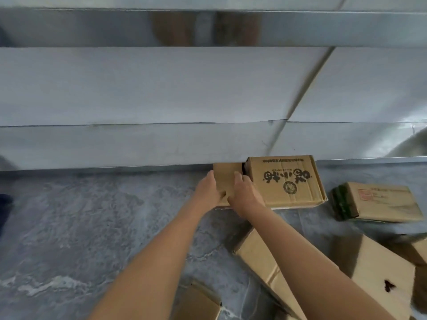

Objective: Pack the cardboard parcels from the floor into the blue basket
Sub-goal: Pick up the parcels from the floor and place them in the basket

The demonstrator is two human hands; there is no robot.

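A small plain cardboard parcel (226, 179) lies on the grey floor against the foot of the wall. My left hand (209, 189) grips its left side and my right hand (245, 192) grips its right side, fingers curled over the top. Touching it on the right is a larger parcel (286, 181) printed with black characters. Another parcel (379, 202) with a green end lies further right. More parcels lie near me: a long one (261, 264), one with a hole in it (379, 278), and one at the bottom edge (196, 303). The blue basket is out of view.
A pale panelled wall (161, 100) with a metal skirting strip runs across the back. The marbled grey floor (80, 227) stretches out to the left. A dark blue object (4, 211) shows at the left edge.
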